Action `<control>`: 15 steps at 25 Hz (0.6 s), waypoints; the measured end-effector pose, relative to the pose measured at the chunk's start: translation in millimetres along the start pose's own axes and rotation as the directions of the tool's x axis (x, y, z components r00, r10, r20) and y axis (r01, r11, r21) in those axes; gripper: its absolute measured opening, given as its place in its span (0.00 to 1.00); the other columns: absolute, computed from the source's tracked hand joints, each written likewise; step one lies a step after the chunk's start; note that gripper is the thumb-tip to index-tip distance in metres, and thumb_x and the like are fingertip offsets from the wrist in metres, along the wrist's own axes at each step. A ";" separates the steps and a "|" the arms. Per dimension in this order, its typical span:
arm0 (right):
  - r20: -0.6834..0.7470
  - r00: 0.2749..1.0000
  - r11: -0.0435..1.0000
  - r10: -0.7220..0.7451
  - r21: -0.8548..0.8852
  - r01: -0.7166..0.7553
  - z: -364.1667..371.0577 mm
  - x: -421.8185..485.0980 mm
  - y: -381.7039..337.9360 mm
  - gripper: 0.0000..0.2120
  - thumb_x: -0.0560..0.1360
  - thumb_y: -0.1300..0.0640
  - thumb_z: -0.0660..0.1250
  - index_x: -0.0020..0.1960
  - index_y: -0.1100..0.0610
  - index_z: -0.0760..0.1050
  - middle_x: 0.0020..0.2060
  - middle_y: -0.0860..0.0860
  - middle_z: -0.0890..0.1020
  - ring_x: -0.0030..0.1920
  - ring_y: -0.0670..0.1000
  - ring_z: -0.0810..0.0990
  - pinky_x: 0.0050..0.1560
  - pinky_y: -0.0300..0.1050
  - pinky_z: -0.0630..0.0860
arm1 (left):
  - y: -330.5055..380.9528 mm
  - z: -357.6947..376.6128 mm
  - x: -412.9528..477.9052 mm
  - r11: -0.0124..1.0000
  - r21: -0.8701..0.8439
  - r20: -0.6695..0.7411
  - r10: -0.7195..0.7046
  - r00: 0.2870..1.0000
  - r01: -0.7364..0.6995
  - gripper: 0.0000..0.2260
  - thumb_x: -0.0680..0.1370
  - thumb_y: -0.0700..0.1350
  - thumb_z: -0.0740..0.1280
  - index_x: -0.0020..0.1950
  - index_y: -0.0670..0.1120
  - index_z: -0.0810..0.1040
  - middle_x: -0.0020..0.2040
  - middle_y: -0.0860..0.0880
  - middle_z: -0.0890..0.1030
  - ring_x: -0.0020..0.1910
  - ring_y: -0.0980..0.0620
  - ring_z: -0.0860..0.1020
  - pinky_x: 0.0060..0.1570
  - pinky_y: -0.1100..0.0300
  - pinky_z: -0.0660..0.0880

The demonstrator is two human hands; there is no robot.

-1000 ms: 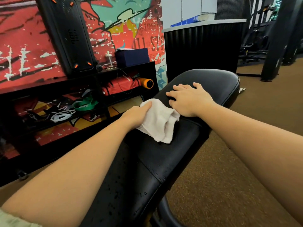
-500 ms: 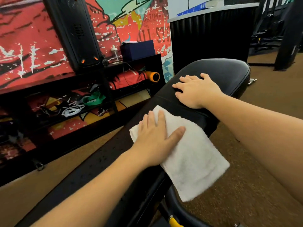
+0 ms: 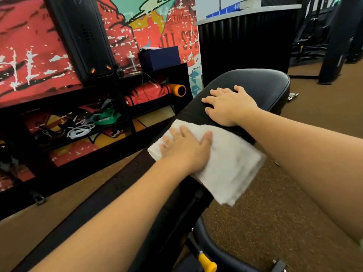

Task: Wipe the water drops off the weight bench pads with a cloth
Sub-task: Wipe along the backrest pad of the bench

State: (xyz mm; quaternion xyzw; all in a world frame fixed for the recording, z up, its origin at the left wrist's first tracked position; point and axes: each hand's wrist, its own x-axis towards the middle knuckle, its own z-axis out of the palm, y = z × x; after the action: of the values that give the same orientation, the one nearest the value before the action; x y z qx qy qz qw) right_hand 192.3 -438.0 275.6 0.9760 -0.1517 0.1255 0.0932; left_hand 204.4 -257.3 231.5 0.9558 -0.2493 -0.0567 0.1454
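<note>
The left hand (image 3: 186, 149) lies flat on a white terry cloth (image 3: 231, 167), fingers straight and slightly spread, thumb out to the side, pressing down rather than gripping. The cloth is spread across the long black padded bench section (image 3: 110, 199), just below the seam where that section meets the rounded black vinyl end pad (image 3: 259, 81); its right part hangs over the bench edge above the brown carpet floor (image 3: 294, 222); small water drops (image 3: 117, 187) speckle the long section nearer the camera. The right hand (image 3: 229, 106) rests palm down on the end pad, fingers extended and holding nothing, just beyond the cloth. To the left a tall black speaker (image 3: 82, 36) stands on a black shelf unit (image 3: 157, 72) against a red painted mural (image 3: 29, 55); a yellow knob (image 3: 206, 262) shows on the frame beneath the bench.
</note>
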 end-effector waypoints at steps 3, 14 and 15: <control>-0.007 1.000 1.000 -0.003 -0.006 0.003 0.4 0.7 0.4 0.25 0.85 0.43 0.46 0.82 0.44 0.57 0.82 0.51 0.56 0.82 0.55 0.53 0.79 0.65 0.45 | 7.0 10.4 -7.9 0.995 -0.084 -0.002 0.045 0.999 -0.045 0.49 0.78 0.77 0.47 0.86 0.44 0.40 0.85 0.38 0.40 0.83 0.34 0.38 0.80 0.37 0.39; -0.025 1.000 1.000 -0.011 -0.003 0.010 1.2 1.5 1.6 0.25 0.85 0.43 0.47 0.81 0.44 0.59 0.82 0.52 0.58 0.82 0.56 0.54 0.79 0.65 0.46 | -7.3 2.4 15.9 0.993 -0.095 -0.090 -0.080 0.993 0.071 0.48 0.78 0.76 0.47 0.86 0.43 0.46 0.85 0.35 0.49 0.84 0.36 0.46 0.82 0.41 0.44; -0.024 1.000 1.000 -0.009 -0.005 0.009 0.8 2.1 1.6 0.25 0.85 0.43 0.47 0.81 0.44 0.59 0.82 0.52 0.58 0.82 0.56 0.55 0.79 0.65 0.47 | -5.2 7.7 -7.8 0.995 -0.096 -0.075 -0.010 0.997 0.003 0.49 0.78 0.76 0.47 0.86 0.44 0.42 0.85 0.36 0.44 0.84 0.38 0.41 0.81 0.42 0.40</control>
State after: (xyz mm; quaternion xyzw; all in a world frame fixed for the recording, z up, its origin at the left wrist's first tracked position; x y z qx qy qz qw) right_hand 193.9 -440.2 275.7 0.9748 -0.1465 0.1365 0.0979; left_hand 198.6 -251.0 222.9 0.9500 -0.2374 -0.0333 0.2001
